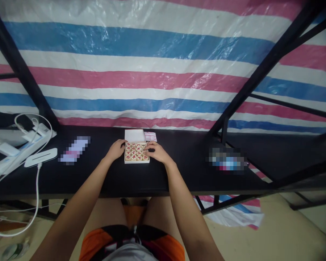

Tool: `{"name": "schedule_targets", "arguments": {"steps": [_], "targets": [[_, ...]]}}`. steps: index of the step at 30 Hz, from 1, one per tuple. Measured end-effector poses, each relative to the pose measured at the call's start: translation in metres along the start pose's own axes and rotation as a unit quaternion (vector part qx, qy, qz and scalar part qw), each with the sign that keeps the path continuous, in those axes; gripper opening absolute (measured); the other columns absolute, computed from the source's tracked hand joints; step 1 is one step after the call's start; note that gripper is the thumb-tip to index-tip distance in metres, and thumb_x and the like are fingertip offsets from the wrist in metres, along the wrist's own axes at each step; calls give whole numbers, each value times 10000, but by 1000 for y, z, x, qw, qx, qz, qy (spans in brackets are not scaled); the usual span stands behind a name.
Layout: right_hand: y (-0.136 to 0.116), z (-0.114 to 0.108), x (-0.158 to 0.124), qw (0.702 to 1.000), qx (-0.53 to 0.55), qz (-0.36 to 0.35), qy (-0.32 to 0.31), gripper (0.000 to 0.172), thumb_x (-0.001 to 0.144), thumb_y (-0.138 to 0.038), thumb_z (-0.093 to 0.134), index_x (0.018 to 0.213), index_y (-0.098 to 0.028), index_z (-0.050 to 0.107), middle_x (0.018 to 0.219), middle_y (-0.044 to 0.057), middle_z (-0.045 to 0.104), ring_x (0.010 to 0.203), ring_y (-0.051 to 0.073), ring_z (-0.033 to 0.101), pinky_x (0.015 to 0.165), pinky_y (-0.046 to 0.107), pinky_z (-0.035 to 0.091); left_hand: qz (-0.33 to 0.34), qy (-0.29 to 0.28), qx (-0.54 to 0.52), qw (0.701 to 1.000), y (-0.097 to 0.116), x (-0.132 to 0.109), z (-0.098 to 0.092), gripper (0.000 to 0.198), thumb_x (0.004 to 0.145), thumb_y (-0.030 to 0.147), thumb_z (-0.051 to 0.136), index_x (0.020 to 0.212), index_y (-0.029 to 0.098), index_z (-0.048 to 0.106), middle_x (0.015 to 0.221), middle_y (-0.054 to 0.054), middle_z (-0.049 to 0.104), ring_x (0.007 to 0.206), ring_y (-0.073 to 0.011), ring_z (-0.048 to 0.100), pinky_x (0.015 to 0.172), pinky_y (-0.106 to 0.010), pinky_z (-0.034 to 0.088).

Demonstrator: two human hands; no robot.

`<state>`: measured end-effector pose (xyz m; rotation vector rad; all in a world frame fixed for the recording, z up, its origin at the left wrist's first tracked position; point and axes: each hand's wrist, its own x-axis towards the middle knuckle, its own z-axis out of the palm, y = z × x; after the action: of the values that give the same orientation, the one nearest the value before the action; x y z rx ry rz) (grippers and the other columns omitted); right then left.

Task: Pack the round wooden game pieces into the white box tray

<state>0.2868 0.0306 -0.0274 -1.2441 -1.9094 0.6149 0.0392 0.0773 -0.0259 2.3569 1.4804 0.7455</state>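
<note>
A white open box (137, 162) on the black table holds rows of round, pale pieces (134, 152) with red characters. Behind it lies a white lid or second tray (134, 135), its inside facing up. My left hand (116, 149) rests at the box's left side, fingers curled against its edge; whether it grips the box is unclear. My right hand (157, 151) reaches over the box's right side, its fingers bent together on a piece at the upper right. Its fingertips partly cover the pieces there.
A pink-and-white paper (151, 136) lies behind the box. On the left are a blurred phone-like item (74, 149), a white device (41, 157) and a power strip (24, 148) with cables. A blurred object (228, 159) is at right. Black frame bars flank the table.
</note>
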Motion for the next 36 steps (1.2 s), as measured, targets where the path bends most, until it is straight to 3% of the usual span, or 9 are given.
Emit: {"name": "schedule_targets", "arguments": {"steps": [5, 9, 16, 19, 22, 26, 29, 36], "targets": [[-3, 0, 1, 1000, 25, 0, 0, 161, 686, -350, 712, 765, -209, 716, 966, 34, 591, 949, 172, 560, 913, 314, 385, -6, 2, 7, 1000, 1, 0, 0, 374, 816, 114, 417, 1125, 164, 620, 1149, -83, 624, 1081, -207, 573, 987, -330, 419], [-11, -1, 1, 1000, 14, -21, -6, 142, 740, -332, 640, 767, -203, 695, 852, 10, 621, 804, 147, 539, 781, 283, 407, -5, 2, 2, 1000, 0, 0, 1, 373, 818, 124, 415, 1127, 158, 622, 1152, -91, 622, 1082, -213, 571, 993, -340, 416], [-19, -1, -1, 999, 28, 12, -22, 179, 749, -358, 603, 754, -189, 660, 707, -27, 617, 621, 109, 476, 607, 230, 360, -6, -1, 0, 1000, -2, 1, 1, 372, 816, 123, 419, 1126, 168, 620, 1146, -81, 619, 1085, -203, 569, 989, -324, 418], [-14, -1, 2, 998, 56, 22, 23, 209, 733, -386, 614, 762, -183, 651, 691, -24, 609, 601, 110, 474, 594, 231, 365, -3, 0, 1, 1000, -2, 1, 1, 370, 816, 122, 422, 1126, 158, 621, 1143, -88, 620, 1087, -207, 568, 992, -324, 413], [-1, -7, 5, 986, 62, 76, 135, 212, 727, -384, 605, 781, -181, 635, 742, 1, 635, 645, 134, 523, 645, 251, 406, 2, 0, 3, 1000, -2, 1, 1, 374, 816, 119, 421, 1132, 146, 618, 1147, -96, 620, 1086, -214, 568, 994, -328, 411], [24, -17, 4, 939, -57, 197, 276, 116, 734, -296, 567, 761, -191, 611, 797, 36, 642, 731, 174, 564, 736, 293, 423, 2, -1, 7, 1000, -3, 1, 2, 382, 816, 119, 419, 1142, 157, 615, 1151, -89, 616, 1090, -211, 567, 990, -326, 412], [38, -18, 1, 921, -126, 224, 294, 89, 738, -262, 560, 775, -195, 608, 814, 54, 624, 750, 187, 565, 736, 300, 427, 1, 1, 4, 1000, -4, 1, 2, 382, 817, 121, 417, 1141, 151, 615, 1146, -97, 615, 1079, -219, 572, 980, -334, 420], [43, -11, 1, 923, -185, 216, 261, 240, 856, -264, 433, 874, -173, 654, 885, 115, 593, 847, 232, 575, 806, 347, 429, 4, -2, 9, 1000, -4, 2, 3, 387, 817, 123, 418, 1151, 152, 609, 1145, -98, 616, 1084, -216, 569, 984, -331, 416]]}}
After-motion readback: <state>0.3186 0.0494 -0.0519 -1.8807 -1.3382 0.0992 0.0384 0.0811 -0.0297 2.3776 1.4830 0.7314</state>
